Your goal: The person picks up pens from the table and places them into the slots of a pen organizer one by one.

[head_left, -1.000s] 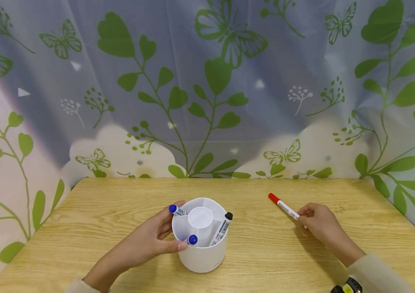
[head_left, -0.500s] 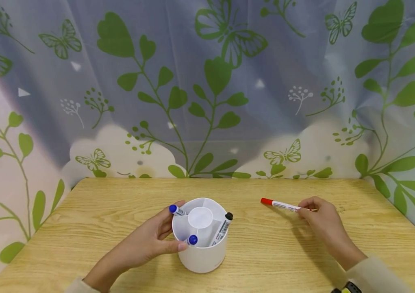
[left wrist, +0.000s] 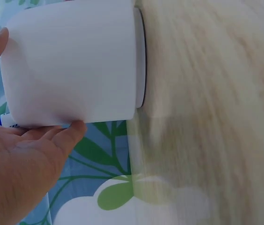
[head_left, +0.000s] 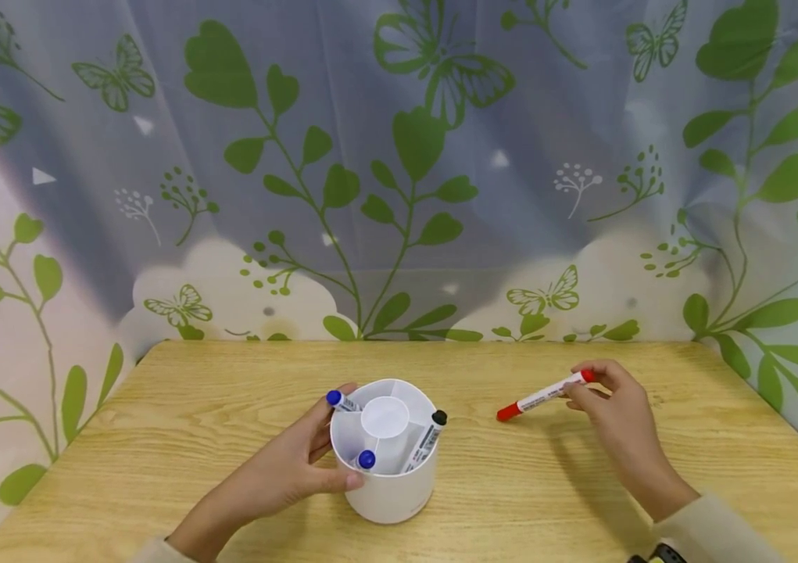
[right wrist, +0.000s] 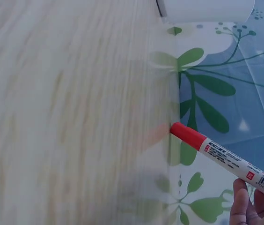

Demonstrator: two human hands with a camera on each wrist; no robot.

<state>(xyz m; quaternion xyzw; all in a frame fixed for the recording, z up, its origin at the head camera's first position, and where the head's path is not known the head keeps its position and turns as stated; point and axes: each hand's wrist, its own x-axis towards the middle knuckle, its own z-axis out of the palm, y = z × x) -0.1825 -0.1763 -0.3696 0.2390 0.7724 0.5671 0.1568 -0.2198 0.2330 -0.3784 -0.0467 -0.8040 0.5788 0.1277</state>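
A white round pen holder with divided compartments stands on the table. My left hand grips it from the left, thumb at the near rim and fingers round the far side; the left wrist view shows the hand against its wall. Two blue-capped markers and a black-capped marker lean in its outer compartments. To the right, my right hand pinches a red marker near its end. The marker tilts, its red cap pointing down to the left, close over the table in the head view.
The light wood table reaches back to a curtain printed with green leaves and butterflies. A dark watch-like band shows at the right sleeve.
My right hand has moved up slightly and turned the red marker, so its cap has swung down to the left. The left hand and the pen holder have barely moved.
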